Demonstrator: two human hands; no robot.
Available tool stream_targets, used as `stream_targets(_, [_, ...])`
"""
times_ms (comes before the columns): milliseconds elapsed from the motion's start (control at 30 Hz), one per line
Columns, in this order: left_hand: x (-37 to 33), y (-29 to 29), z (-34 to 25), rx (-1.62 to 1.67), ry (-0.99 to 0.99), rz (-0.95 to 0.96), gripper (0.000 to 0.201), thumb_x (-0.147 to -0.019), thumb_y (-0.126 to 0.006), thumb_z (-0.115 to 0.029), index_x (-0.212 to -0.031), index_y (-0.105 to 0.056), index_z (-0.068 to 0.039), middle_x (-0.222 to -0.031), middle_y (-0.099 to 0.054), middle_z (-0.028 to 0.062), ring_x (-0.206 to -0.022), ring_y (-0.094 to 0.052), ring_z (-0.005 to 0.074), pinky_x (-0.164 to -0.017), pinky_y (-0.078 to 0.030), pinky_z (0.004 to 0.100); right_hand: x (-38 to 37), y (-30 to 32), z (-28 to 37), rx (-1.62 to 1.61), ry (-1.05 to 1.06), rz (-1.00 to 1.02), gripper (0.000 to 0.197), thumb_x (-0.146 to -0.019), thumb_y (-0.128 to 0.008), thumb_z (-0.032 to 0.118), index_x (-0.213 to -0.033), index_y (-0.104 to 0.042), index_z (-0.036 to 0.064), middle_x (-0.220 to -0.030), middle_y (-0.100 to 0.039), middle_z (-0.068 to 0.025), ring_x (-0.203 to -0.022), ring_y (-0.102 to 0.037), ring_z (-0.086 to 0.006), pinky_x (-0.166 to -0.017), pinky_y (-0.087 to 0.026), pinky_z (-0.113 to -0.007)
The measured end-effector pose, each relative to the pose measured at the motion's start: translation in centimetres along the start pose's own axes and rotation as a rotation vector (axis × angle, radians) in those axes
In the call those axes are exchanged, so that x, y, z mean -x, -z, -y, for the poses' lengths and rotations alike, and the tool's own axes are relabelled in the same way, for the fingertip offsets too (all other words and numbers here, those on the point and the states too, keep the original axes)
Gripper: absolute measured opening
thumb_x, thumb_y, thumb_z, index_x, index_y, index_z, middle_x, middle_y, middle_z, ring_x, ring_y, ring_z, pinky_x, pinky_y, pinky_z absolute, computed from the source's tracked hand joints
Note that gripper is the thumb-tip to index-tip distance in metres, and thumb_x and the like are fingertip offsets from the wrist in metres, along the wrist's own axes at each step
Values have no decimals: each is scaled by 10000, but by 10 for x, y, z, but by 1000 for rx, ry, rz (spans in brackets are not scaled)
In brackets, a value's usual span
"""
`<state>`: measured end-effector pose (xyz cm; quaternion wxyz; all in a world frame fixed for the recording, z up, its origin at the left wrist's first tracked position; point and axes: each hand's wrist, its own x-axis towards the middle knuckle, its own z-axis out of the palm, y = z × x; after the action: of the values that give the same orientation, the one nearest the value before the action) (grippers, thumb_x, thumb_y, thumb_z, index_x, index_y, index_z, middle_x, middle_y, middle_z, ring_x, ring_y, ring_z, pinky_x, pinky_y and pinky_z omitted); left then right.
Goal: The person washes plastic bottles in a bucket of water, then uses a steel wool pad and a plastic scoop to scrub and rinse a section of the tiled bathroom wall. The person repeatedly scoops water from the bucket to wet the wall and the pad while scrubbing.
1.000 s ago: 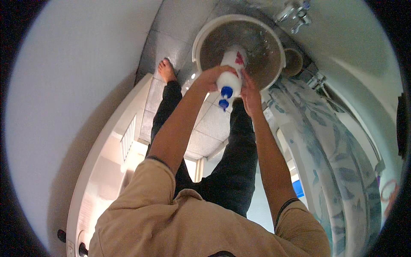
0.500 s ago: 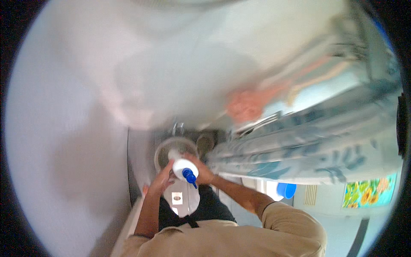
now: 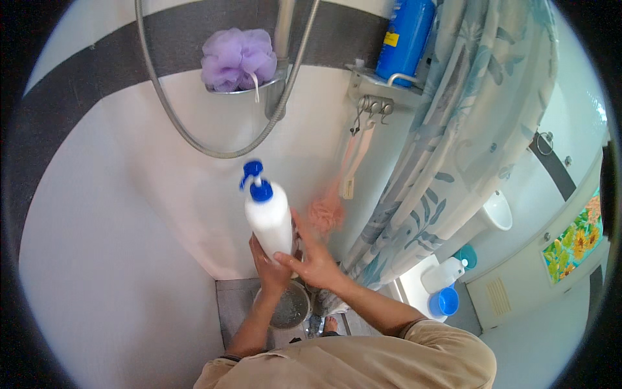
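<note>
A white pump bottle (image 3: 269, 220) with a blue pump head is held in front of me, tilted slightly to the left with its pump at the top. My left hand (image 3: 271, 271) is wrapped around its lower left side, the fingers partly hidden behind it. My right hand (image 3: 316, 259) grips the lower right side, thumb across the front and fingers behind. Below the hands, a round bucket or basin (image 3: 289, 308) stands on the grey tiled floor (image 3: 236, 298).
A shower hose (image 3: 223, 154) loops ahead, near a purple bath puff (image 3: 238, 59) on a dish. A blue bottle (image 3: 407, 39) stands on a corner shelf (image 3: 389, 83). Below hangs a peach bath puff (image 3: 326, 211). A shower curtain (image 3: 447, 168), blue cup (image 3: 444, 302) and washbasin (image 3: 497, 211) are rightward.
The view has tilted up from the floor toward the shower wall. The pump bottle has been raised and now stands more upright in view, still in both hands.
</note>
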<state>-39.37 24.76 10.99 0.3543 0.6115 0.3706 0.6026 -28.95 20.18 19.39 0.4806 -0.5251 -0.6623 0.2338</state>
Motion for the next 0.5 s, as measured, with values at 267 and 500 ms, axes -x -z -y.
stream_targets(267, [-124,-5,-149,470,-307,157,603,-728,-782,-109,-1244,-491,-1,-1124,-627,109,-1028,-622,224,-897,-501,337,-52,118,103,247,497,-87,688,-833,-704,296,-1426,-411,107,-1463,-370,-194,-1336,-395,-345,-1081,-346,-440])
stream_targets(500, [-208,-31,-219,782,-145,321,518,-822,-652,-204,-1274,-494,-6,-1113,-625,122,-986,-640,232,-878,-539,362,-60,162,122,102,433,-196,697,-828,-708,326,-1377,-421,6,-1410,-416,-221,-1279,-445,-368,-1074,-352,-427])
